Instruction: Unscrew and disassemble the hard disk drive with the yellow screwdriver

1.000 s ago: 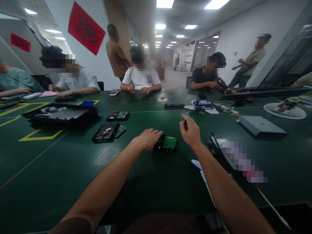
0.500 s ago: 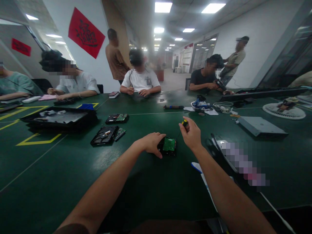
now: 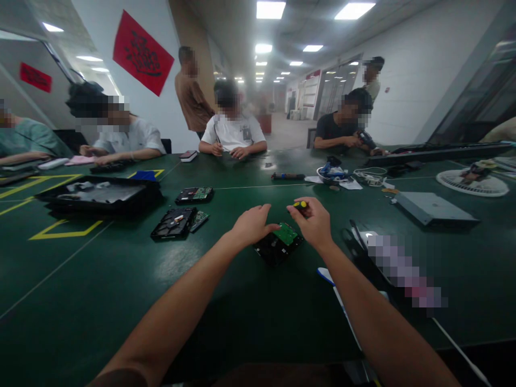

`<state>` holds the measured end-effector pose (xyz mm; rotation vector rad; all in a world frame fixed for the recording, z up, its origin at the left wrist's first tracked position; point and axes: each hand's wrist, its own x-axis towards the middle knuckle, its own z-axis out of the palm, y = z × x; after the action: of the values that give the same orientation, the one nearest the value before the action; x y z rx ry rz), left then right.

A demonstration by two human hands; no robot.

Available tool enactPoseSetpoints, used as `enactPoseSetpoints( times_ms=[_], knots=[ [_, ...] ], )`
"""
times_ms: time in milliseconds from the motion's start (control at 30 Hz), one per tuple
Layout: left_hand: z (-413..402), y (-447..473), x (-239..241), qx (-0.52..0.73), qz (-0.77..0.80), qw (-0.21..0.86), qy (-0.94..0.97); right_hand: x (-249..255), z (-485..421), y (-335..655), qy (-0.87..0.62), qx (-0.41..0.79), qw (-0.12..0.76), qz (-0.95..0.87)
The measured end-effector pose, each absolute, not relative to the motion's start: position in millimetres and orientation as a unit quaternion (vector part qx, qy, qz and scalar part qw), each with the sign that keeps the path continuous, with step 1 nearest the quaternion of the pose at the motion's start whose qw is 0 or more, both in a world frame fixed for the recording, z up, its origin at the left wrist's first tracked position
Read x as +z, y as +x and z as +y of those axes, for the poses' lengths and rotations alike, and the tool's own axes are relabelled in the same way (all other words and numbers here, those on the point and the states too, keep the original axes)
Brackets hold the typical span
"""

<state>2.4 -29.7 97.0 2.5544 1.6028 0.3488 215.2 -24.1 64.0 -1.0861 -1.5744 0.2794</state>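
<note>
In front of me a black hard drive (image 3: 274,251) with a green circuit board (image 3: 286,234) on its upper face lies at an angle on the table. My left hand (image 3: 255,223) grips its far left side, the thumb reaching to the board's edge; the fingertips are partly hidden. My right hand (image 3: 314,221) is closed around a screwdriver with a yellow-and-black handle (image 3: 300,205), just right of the drive and above it. The screwdriver's shaft is hard to make out.
To the left lie another hard drive (image 3: 194,194), an opened black casing (image 3: 174,223), a loose circuit board (image 3: 199,220) and a large black tray (image 3: 100,196). A grey metal box (image 3: 435,208) and a pixelated screen-like object stand right. Co-workers sit across the green table (image 3: 121,279).
The hard drive has been turned and its near end shifted left. My left hand has moved slightly up. The screwdriver handle in my right hand has tilted toward level.
</note>
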Motion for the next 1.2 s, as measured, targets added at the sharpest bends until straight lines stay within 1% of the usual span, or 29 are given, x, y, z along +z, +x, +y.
enactPoseSetpoints(
  times_ms=[100, 200, 333, 400, 433, 533, 600, 667, 767, 867, 1000, 1200],
  knots=[
    [-26.5, 5.4, 95.2, 0.208, 0.479, 0.033, 0.852, 61.5, -26.2, 204.8, -0.432, 0.221, 0.538, -0.689],
    [-28.2, 11.6, 91.6, 0.223, 0.466, 0.023, 0.856, 60.2, -26.3, 198.8, -0.412, 0.28, 0.527, -0.689],
    [-25.5, 5.2, 94.4, 0.212, 0.459, 0.036, 0.862, 58.8, -20.2, 205.0, -0.382, 0.306, 0.503, -0.712],
    [-21.2, -4.7, 98.6, 0.201, 0.462, 0.037, 0.863, 54.5, -14.3, 213.8, -0.43, 0.28, 0.489, -0.705],
    [-18.9, -10.3, 100.6, 0.195, 0.456, 0.043, 0.868, 51.1, -11.1, 218.7, -0.478, 0.253, 0.471, -0.697],
    [-14.2, -26.0, 104.3, 0.149, 0.424, 0.056, 0.891, 38.0, -3.1, 230.0, -0.611, 0.188, 0.348, -0.685],
    [-13.0, -34.0, 103.8, 0.086, 0.412, 0.072, 0.904, 30.2, -0.4, 232.0, -0.631, 0.199, 0.281, -0.695],
    [-12.9, -39.5, 101.6, 0.013, 0.411, 0.1, 0.906, 25.4, 0.1, 229.9, -0.616, 0.224, 0.251, -0.712],
    [-13.2, -43.1, 97.6, -0.059, 0.419, 0.148, 0.894, 23.4, -1.2, 223.9, -0.601, 0.236, 0.235, -0.726],
    [-13.2, -41.1, 95.0, -0.096, 0.428, 0.166, 0.883, 23.7, -2.2, 219.9, -0.593, 0.225, 0.232, -0.737],
    [-13.5, -33.3, 92.5, -0.124, 0.437, 0.168, 0.875, 22.5, -2.0, 217.9, -0.599, 0.218, 0.231, -0.735],
    [-17.7, -25.0, 90.5, -0.134, 0.436, 0.142, 0.879, 16.4, 0.4, 213.4, -0.616, 0.202, 0.235, -0.724]
  ],
)
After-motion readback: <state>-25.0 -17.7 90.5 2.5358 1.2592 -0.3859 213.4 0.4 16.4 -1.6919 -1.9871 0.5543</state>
